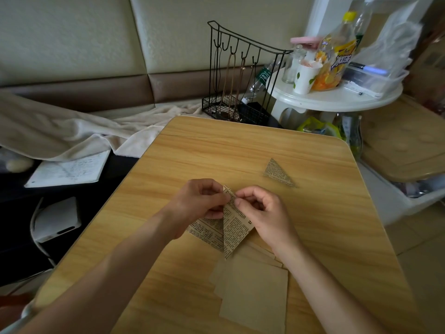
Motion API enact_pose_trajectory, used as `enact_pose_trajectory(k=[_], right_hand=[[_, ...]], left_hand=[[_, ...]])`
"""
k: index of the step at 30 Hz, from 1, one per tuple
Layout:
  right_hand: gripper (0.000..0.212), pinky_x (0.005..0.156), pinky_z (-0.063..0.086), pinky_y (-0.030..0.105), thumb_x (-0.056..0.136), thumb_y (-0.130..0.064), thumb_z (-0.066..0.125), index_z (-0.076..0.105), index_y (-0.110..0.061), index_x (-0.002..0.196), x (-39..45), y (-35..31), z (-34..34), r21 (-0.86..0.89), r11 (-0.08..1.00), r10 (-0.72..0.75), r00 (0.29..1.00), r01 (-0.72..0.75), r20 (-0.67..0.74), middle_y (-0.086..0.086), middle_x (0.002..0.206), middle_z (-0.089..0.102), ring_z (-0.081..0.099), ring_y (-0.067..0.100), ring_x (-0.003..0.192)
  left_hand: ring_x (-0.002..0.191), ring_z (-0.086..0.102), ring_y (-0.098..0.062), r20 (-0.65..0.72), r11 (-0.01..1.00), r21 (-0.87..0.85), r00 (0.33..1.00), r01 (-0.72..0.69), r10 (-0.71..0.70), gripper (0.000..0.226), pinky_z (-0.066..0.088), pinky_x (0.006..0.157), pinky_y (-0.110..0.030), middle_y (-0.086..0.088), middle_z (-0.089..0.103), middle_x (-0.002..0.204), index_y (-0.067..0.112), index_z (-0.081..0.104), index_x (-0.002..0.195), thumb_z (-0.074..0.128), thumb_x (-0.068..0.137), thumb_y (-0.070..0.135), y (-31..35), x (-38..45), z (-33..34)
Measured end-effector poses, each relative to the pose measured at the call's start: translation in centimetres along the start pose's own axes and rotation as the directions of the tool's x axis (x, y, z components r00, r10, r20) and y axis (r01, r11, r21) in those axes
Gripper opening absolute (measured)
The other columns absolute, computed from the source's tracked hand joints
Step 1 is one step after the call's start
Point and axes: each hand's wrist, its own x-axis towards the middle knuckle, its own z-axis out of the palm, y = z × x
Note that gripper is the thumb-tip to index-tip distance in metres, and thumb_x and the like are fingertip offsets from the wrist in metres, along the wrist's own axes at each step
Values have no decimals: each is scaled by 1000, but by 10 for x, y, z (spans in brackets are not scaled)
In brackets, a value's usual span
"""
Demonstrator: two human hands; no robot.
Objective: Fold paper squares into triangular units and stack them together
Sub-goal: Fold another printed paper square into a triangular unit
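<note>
A newsprint-patterned paper (234,227), partly folded into a pointed shape, sits above the middle of the wooden table (216,150). My left hand (199,201) pinches its upper tip from the left, and my right hand (260,208) pinches the same tip from the right. One flap spreads out to the lower left under my left hand. A finished triangular unit (277,173) lies flat farther back on the right. Several plain brown paper squares (252,292) lie fanned out near the table's front, their printed side hidden.
A black wire rack (240,75) stands behind the table. A white round side table (337,97) at the back right holds bottles, a cup and a plastic bin. A blanket, a notebook (67,169) and a white device lie to the left. A lidded white bin (404,150) stands to the right.
</note>
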Motion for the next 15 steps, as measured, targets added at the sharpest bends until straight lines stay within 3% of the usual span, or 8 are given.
enact_pose_trajectory(k=[5,10,15], right_hand=[[10,72,55,39,93,-17,75,77,-26,90,0,0,1,-34,999,-8,1000,8,-5,-2,81,73,65,14,75],[12,67,50,18,92,-15,76,77,-27,93,-3,-2,2,-48,996,-70,997,68,-32,-9,82,72,63,1,74],[12,68,51,22,91,-12,76,77,-24,92,-2,-1,1,-27,997,-69,996,67,-52,-7,82,72,62,3,75]], left_hand=[[71,71,-16,-29,998,-59,999,16,-18,13,62,68,-27,-9,72,79,-2,72,93,78,88,8,0,1,-1],[74,73,-20,0,996,-74,999,50,-50,14,62,68,-28,-14,74,82,-1,75,92,82,83,6,1,-1,-2],[74,74,-24,7,993,-93,998,70,-70,12,62,68,-29,-21,75,88,-2,73,96,78,86,4,1,-2,-3]])
